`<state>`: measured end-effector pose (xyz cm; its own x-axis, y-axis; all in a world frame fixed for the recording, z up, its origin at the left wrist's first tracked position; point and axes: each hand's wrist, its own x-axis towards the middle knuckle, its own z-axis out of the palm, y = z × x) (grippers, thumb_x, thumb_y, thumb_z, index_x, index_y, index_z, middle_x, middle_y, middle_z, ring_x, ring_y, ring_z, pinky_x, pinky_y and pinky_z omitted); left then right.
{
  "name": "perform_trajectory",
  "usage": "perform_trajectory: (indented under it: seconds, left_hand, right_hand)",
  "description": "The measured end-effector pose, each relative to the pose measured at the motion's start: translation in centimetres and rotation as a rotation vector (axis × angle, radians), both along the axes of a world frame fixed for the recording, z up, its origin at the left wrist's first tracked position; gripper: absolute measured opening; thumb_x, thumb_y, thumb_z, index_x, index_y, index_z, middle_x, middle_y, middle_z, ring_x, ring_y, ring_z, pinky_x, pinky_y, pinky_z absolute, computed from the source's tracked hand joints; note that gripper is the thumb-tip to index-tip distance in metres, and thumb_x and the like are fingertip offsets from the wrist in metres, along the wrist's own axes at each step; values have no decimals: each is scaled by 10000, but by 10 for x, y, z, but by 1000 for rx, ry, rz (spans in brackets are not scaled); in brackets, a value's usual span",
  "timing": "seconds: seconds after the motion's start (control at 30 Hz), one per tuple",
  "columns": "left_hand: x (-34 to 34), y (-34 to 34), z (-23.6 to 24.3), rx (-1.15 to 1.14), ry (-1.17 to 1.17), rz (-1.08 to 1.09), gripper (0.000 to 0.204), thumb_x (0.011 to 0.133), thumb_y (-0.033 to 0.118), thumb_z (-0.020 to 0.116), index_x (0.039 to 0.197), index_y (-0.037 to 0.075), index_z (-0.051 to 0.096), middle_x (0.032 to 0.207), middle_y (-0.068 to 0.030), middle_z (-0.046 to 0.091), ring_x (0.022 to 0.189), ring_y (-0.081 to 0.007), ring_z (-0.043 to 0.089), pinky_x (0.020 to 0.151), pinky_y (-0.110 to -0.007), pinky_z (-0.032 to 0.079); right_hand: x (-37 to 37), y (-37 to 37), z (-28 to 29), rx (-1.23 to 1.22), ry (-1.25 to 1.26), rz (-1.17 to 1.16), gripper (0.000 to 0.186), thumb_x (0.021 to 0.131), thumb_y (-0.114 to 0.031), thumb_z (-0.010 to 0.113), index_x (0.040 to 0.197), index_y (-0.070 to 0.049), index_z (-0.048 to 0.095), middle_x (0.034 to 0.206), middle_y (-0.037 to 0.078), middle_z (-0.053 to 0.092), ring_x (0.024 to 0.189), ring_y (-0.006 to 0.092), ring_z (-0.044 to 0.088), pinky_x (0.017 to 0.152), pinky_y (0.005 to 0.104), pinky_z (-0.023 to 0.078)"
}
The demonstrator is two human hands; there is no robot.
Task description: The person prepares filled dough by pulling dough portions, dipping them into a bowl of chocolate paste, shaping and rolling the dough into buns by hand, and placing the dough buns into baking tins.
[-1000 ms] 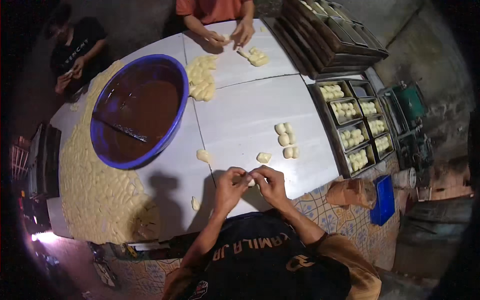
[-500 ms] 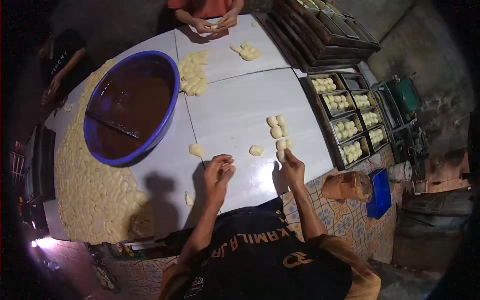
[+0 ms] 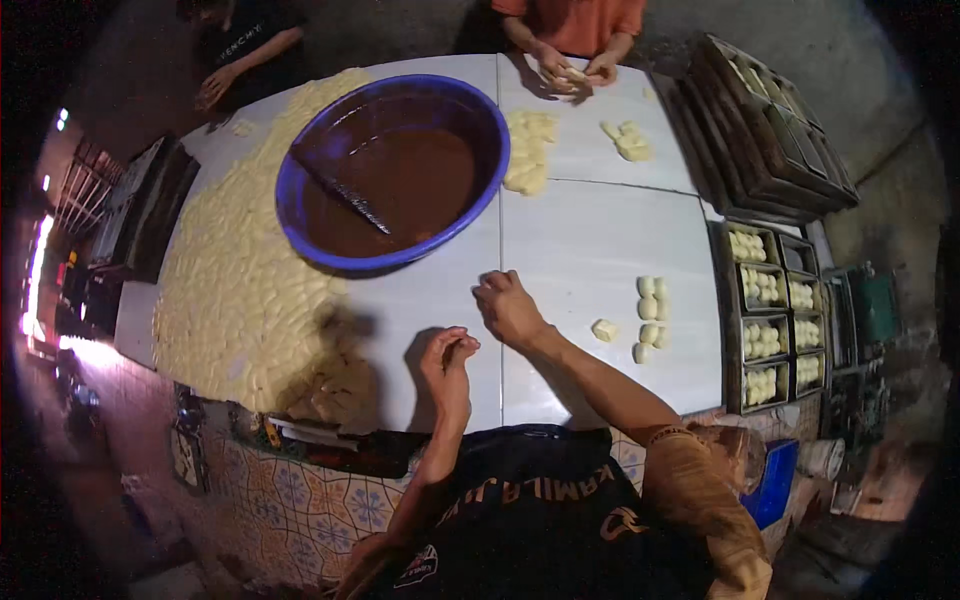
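My right hand [image 3: 510,310] reaches across to the middle of the white table [image 3: 600,240], fingers curled down; whatever lies under them is hidden. Close by, at the table's near side, my left hand [image 3: 450,362] is held with loosely bent fingers, thumb apart, and nothing visible in it. To the right of my right hand sits one loose dough piece [image 3: 605,329]. Beyond it, several smooth dough balls [image 3: 648,308] stand in a short double row.
A large blue basin [image 3: 395,263] of brown liquid stands left of centre, beside many dough pieces [image 3: 240,270]. Filled baking tins [image 3: 762,338] line the right edge, with stacked tins [image 3: 770,130] behind. Across the table, a person in orange [image 3: 575,30] handles dough; another stands far left.
My right hand has left the row of dough balls and moved left, close to my left hand. It now covers where a loose dough piece lay. The view has swung left.
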<state>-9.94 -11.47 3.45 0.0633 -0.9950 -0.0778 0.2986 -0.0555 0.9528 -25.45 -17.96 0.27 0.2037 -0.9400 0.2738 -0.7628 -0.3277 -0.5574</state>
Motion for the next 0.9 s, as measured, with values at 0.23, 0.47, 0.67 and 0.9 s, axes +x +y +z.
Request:
perform_trajectory:
  seconds: [0.23,0.47,0.67,0.9]
  left_hand:
    - [4,7,5,-27,-87,-109,345,915,61,607,1253,-6,581,1218,-105,588,1033,-114,555,871,-228,465]
    - [-39,2,28,-33,-126,-154,168,819,107,736,946,-2,730,771,-48,699,681,-61,589,585,-213,471]
    - [-47,4,8,628,1028,-387,514,919,321,611,1251,-57,507,1211,-161,578,1011,-212,592,910,-343,478]
    - [-7,-148,75,-31,475,-722,799,920,673,342,1234,-26,568,1126,-124,652,990,-197,618,896,-342,453]
  right_hand:
    - [16,50,64,380,-911,-73,358,839,-117,694,1173,-5,634,1209,143,550,1100,253,573,926,333,466]
    - [-8,77,70,189,-897,-302,336,1005,-272,476,974,9,656,1091,105,565,927,185,565,799,313,464]
    - [-10,64,72,178,-711,-9,656,857,-581,574,1178,-10,598,1329,140,451,1235,277,439,998,410,376]
    - [-16,40,71,395,-1167,10,1213,609,-820,628,1520,-176,151,1461,35,292,1187,195,404,853,373,426]
